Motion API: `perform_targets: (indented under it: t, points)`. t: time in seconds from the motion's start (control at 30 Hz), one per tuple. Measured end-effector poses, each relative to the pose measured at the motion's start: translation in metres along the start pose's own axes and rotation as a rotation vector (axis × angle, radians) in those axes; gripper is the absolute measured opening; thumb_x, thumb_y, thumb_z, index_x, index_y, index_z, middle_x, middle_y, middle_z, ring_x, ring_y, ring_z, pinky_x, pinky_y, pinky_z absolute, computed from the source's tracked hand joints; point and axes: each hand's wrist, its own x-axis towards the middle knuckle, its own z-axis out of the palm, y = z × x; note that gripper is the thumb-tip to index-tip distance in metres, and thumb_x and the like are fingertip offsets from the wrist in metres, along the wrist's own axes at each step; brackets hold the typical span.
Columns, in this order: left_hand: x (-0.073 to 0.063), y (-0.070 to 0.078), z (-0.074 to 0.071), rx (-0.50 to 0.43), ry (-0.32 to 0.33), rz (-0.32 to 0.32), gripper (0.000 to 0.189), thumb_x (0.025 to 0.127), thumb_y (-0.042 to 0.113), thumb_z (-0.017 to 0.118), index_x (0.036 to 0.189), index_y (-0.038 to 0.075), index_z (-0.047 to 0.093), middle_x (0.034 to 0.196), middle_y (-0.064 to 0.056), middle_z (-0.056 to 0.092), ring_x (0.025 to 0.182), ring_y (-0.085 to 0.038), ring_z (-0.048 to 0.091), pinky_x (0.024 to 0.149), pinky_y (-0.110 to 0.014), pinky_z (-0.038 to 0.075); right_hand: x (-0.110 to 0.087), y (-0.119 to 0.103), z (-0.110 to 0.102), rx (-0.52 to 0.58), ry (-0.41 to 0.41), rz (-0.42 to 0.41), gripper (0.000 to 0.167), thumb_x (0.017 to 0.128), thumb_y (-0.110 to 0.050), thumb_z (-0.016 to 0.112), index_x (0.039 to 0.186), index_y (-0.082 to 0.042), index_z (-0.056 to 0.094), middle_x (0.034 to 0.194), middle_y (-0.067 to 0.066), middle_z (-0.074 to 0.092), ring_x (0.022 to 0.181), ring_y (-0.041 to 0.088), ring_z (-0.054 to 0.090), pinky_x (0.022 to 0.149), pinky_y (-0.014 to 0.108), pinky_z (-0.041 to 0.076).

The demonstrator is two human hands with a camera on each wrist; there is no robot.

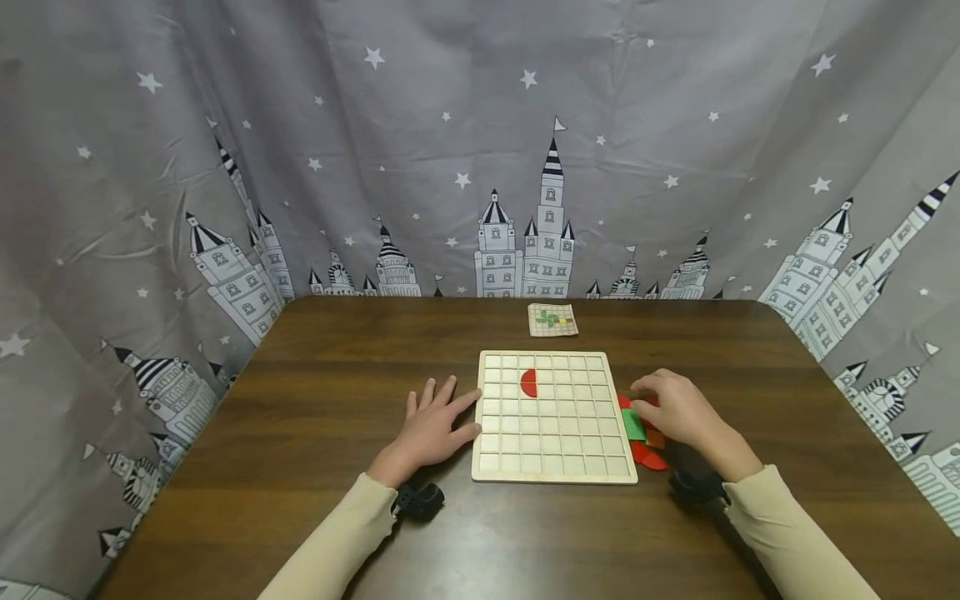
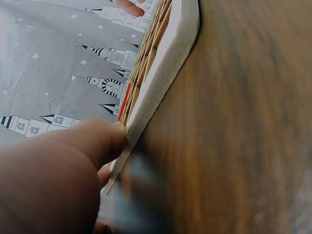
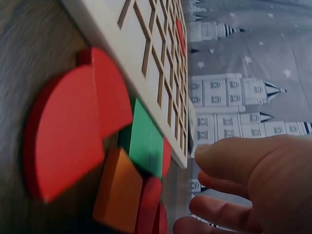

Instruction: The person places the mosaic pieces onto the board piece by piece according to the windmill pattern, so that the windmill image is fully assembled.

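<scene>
A pale wooden grid board (image 1: 555, 478) lies on the table. Two red quarter-circle pieces (image 1: 528, 389) sit in its upper cells, together forming a half disc. At the board's left edge my left hand (image 1: 423, 429) rests with fingers spread; the thumb and a fingertip touch the rim. My right hand (image 1: 678, 407) hovers above a small pile right of the board, fingers loosely bent and nothing visible between them. That pile holds green pieces (image 3: 144, 139), an orange block (image 3: 118, 192) and several red quarter-circle pieces (image 3: 63, 131). Part of it is hidden under the right hand.
A small pattern card (image 1: 552, 320) with green, yellow and red marks lies behind the board. Brown wooden table (image 1: 337, 367) surrounds everything. A grey curtain (image 1: 420, 125) with printed castles and stars hangs behind and at both sides.
</scene>
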Motion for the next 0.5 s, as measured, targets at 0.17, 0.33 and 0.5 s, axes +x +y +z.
perform_targets:
  t: [0.17,0.33,0.5]
  points:
    - [0.000,-0.002,0.001,-0.009,-0.009,0.005,0.058,0.101,0.042,0.057,0.156,0.025,0.046,0.169,-0.021,0.022,0.156,-0.053,0.006,0.119,-0.076,0.002,-0.006,0.009,-0.003,0.002,0.015,0.020,0.020,0.088,-0.004,0.070,0.106,0.002,0.076,0.102,0.017,0.073,0.097,0.037,0.069,0.088,0.057,0.056]
    - [0.000,-0.004,0.001,0.000,-0.010,-0.008,0.058,0.101,0.043,0.057,0.156,0.027,0.046,0.169,-0.020,0.021,0.157,-0.052,0.005,0.119,-0.076,0.001,-0.006,0.013,-0.004,-0.003,0.013,0.025,0.021,0.086,0.000,0.067,0.105,0.002,0.076,0.103,0.019,0.073,0.098,0.038,0.068,0.090,0.058,0.055]
    - [0.001,-0.002,0.002,-0.003,-0.006,-0.001,0.058,0.101,0.042,0.057,0.155,0.026,0.046,0.169,-0.021,0.022,0.156,-0.052,0.006,0.119,-0.076,0.001,-0.008,0.017,-0.002,-0.008,0.004,0.036,0.021,0.086,0.000,0.067,0.105,0.002,0.076,0.104,0.019,0.074,0.100,0.039,0.067,0.091,0.059,0.054]
